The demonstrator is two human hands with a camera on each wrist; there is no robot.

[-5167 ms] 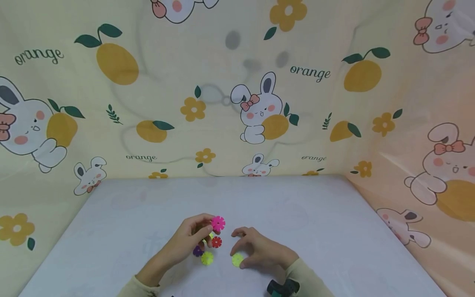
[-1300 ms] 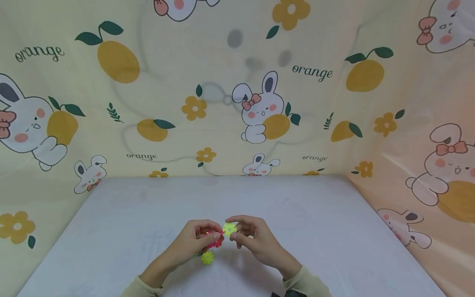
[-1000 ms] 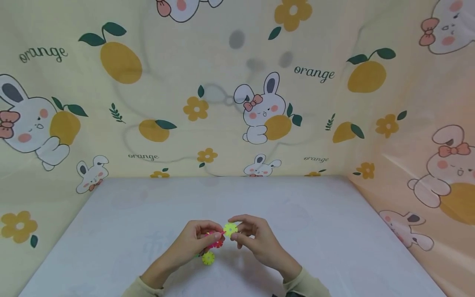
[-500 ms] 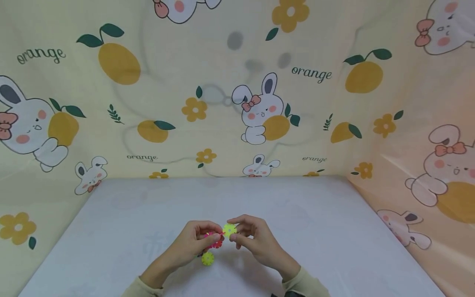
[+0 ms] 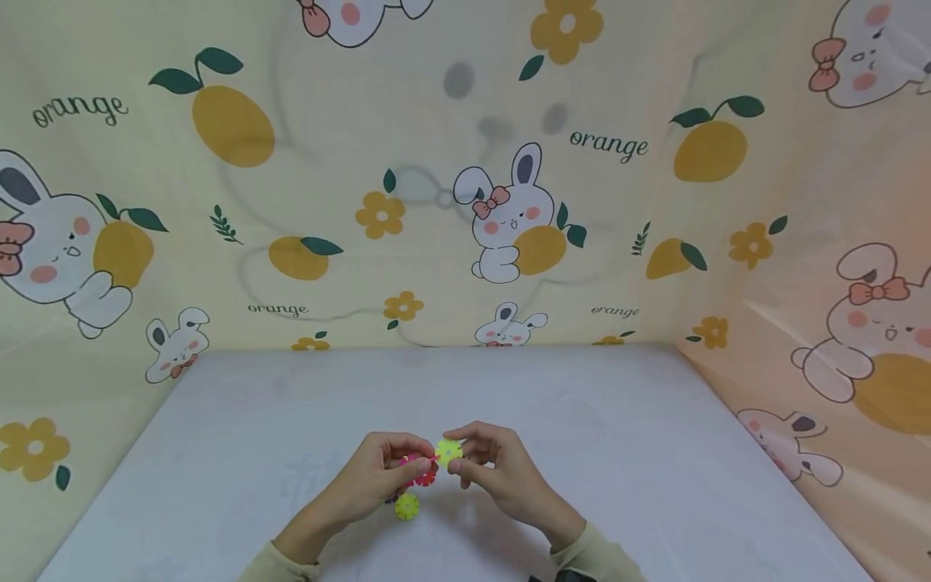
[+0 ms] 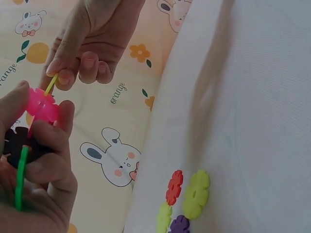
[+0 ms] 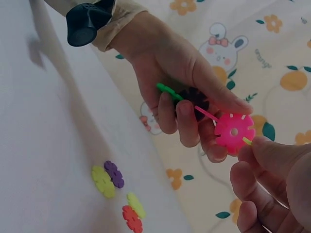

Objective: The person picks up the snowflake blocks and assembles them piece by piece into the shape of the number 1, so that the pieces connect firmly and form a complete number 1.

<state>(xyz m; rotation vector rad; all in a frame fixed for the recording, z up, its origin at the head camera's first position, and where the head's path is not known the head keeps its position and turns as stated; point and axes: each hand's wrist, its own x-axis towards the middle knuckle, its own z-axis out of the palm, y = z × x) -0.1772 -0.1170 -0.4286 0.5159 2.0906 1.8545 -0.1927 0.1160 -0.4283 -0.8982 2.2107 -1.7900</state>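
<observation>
My left hand (image 5: pixel 371 477) holds a short chain of notched plastic discs. In the right wrist view the chain shows a green disc (image 7: pixel 168 91) edge-on, a dark disc (image 7: pixel 197 99), a thin pink disc (image 7: pixel 206 113) edge-on and a face-on pink disc (image 7: pixel 234 132). Thumb and fingertips of my right hand (image 5: pixel 505 473) pinch a yellow-green disc (image 5: pixel 448 453), whose edge meets the pink disc's rim. How deep it sits in the notch is hard to tell. Both hands are above the table, fingertips nearly touching.
Loose discs lie on the white table (image 5: pixel 618 453) below the hands: a red one (image 6: pixel 174 187), a yellow-green one (image 6: pixel 197 194), another yellow-green one (image 6: pixel 164 217) and a purple one (image 6: pixel 180 224). A patterned cloth (image 5: pixel 436 267) stands behind the table.
About five seconds ago my right hand was at the yellow-green disc on the table; now it holds that disc up against the pink one. Over the last second both hands have barely moved.
</observation>
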